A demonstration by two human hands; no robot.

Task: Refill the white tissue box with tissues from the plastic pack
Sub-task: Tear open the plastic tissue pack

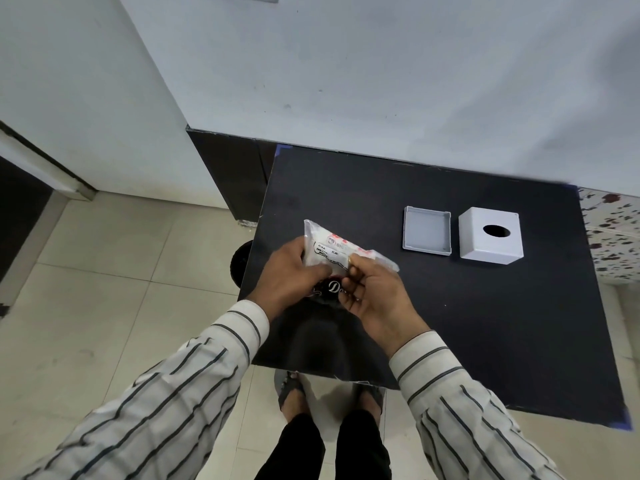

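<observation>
Head view looks down on my two hands meeting over the near left part of the table [450,323]; my left hand [294,271] has its grip closed on the plastic pack [332,244] from the side, steadying it, while my right hand [374,292] pinches the pack's near edge, which I judge is the way to tear or peel it open; the pack is lifted off the dark surface, tilted towards me; the white tissue box [490,237] stands well apart to the right, its round hole upward, and its grey base tray [426,232] lies just beside it, open side up, I think ready for filling; the table is matt black, set against a pale wall [381,81]; beige floor tiles [104,271] spread to the left.
</observation>
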